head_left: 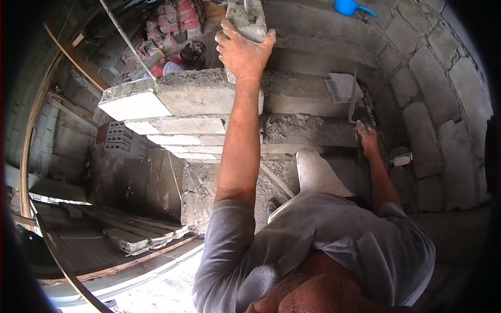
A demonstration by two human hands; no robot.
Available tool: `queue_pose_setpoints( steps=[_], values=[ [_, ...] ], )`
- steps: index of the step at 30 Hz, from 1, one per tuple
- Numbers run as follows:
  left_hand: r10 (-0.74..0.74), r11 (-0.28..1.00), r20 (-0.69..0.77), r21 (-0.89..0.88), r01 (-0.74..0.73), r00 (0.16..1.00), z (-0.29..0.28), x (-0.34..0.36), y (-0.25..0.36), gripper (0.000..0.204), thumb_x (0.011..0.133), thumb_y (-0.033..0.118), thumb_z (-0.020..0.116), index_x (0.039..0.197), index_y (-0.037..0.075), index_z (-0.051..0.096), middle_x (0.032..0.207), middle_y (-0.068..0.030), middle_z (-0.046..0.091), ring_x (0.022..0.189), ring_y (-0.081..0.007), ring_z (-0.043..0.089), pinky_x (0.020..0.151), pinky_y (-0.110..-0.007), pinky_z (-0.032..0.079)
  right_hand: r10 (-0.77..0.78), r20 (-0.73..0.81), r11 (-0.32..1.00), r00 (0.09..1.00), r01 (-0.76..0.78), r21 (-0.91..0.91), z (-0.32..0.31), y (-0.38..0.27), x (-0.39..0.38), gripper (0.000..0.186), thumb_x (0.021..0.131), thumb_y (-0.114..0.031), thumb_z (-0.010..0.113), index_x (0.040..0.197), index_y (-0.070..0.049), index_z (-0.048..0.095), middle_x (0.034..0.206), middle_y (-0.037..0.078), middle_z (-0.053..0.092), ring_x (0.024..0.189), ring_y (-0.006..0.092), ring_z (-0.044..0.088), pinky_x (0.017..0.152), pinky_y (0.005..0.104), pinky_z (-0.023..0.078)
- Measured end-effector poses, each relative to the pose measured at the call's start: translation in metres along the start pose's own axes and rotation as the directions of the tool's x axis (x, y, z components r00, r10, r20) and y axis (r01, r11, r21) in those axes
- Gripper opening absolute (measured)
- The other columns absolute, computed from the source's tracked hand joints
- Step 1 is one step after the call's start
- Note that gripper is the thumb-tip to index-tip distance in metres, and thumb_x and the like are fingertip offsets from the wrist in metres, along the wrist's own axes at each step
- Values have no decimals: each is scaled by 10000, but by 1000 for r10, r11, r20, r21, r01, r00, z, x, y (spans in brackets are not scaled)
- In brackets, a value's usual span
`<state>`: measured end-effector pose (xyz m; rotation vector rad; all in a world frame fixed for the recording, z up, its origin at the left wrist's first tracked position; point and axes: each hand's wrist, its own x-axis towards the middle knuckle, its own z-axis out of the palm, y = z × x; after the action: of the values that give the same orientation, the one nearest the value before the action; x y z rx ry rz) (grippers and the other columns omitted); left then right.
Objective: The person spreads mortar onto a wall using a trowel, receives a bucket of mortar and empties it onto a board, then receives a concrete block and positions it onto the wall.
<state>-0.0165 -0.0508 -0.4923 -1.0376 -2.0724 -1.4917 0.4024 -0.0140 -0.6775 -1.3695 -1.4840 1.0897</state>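
Observation:
My left arm reaches forward to the top of a grey block wall. There my left hand grips the near end of a concrete block, with fingers on one side and thumb on the other. Rough mortar shows on the block's top, and a steel bar rises at its far end. Lower and to the right, my right hand is closed round the handle of a trowel, its thin blade pointing up and away. Beside the blade, a pale block piece lies on a step.
Concrete steps rise ahead, between the low wall and a tall block wall at right. A blue dipper sits at the far right. A steel rod stands at the wall's left end. Beyond it are stacked bags and a partly hidden person.

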Motion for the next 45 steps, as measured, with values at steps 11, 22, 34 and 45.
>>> queue_pose_setpoints(
  steps=[11,22,34,45],
  values=[
    [6,999,-1,-34,-6,1000,0,1,-3,1051,566,518,822,1327,-30,348,1173,-322,493,990,-460,588,800,-523,510,28,-50,997,998,-32,-76,-13,42,9,305,911,-362,643,833,-68,619,692,-1,566,567,93,519,536,269,412],
    [-85,996,59,-32,87,995,-23,0,13,1023,564,544,811,1333,23,385,1110,-291,534,990,-431,600,814,-495,514,30,12,971,999,-26,-238,1,37,4,323,914,-368,635,827,-57,615,686,-24,507,650,80,454,606,264,380],
    [-77,994,43,85,73,996,-15,-1,13,1134,529,647,822,1329,-30,390,1132,-286,550,994,-427,618,821,-492,526,-189,90,946,978,157,284,150,-108,46,354,843,-223,750,1077,-18,581,719,-22,518,544,64,435,478,239,341],
    [234,867,44,-461,-188,971,-7,2,-35,1076,724,484,787,1431,-91,216,1388,-344,374,1307,-417,404,1073,-442,352,-471,91,798,878,380,467,244,-249,50,351,768,-149,812,1036,-17,628,784,15,632,466,69,494,413,225,397]
  ],
)
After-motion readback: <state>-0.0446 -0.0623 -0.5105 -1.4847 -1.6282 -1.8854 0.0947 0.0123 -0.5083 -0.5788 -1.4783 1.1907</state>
